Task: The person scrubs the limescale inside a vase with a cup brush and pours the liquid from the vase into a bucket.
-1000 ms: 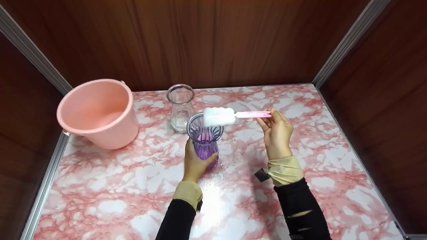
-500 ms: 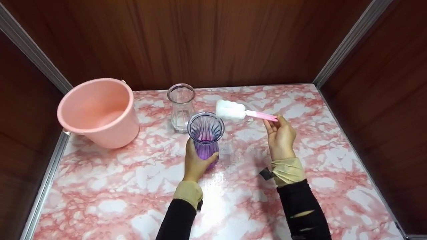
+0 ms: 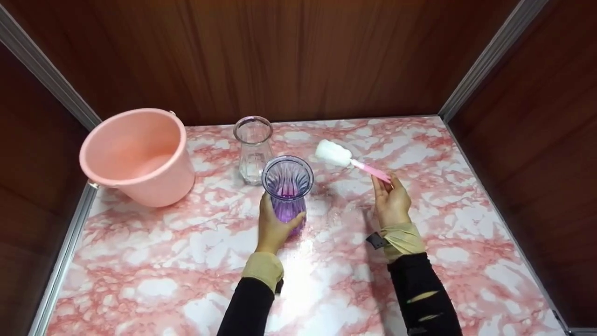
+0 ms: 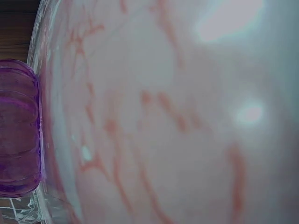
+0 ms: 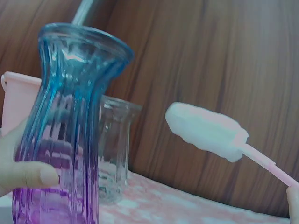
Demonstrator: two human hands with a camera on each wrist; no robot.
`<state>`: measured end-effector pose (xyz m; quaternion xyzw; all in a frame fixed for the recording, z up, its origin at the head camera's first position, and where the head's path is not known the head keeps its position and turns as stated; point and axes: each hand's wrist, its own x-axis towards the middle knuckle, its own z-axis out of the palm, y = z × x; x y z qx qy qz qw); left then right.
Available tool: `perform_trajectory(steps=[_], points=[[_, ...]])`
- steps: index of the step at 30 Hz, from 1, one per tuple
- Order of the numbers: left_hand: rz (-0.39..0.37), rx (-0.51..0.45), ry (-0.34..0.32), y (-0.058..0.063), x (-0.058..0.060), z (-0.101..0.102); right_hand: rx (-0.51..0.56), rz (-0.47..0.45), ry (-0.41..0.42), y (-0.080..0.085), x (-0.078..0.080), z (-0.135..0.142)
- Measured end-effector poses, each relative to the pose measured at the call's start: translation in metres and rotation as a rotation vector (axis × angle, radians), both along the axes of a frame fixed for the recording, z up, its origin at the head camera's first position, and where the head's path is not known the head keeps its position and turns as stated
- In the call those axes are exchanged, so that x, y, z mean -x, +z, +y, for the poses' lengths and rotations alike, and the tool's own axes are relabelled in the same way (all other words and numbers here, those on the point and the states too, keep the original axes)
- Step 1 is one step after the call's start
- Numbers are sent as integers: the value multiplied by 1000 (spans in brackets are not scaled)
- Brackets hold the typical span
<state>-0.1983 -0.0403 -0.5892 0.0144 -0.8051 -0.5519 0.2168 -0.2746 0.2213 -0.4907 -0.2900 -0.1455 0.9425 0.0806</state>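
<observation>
Table: pink-and-white marbled
Left hand: fingers and thumb wrapped round the upright purple vase, mid-table
Right hand: pinching the handle end of the sponge brush, its head at the vase's 2 o'clock
Bucket: table's 10 o'clock

left grip around blue-purple vase | clear vase behind | right grip holds white sponge brush, tilted
</observation>
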Motion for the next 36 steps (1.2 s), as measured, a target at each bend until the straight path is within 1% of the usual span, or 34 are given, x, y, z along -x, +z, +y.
perform_trajectory(steps=[3,6,10,16,24,29,32,34,36], points=[[-6,-5,-5,0,1,0,83,-3,-6,-9,1,6],[-20,-13,-8,0,0,1,132,-29,-30,-18,1,11],[-28,-14,-8,0,0,0,131,-57,-64,-25,2,13],[-14,-17,-10,-1,1,0,44,-98,-92,-30,6,14],[-26,-6,-8,0,0,1,-49,-142,-136,-34,11,16],[-19,-4,-9,1,0,1,-129,-137,-109,-41,13,14],[-19,-6,-8,2,0,1,-178,-134,-71,-45,13,13],[-19,-8,-8,2,0,1,-227,-129,-56,-49,14,12],[-17,-8,-9,2,0,1,-278,-125,-60,-52,13,11]])
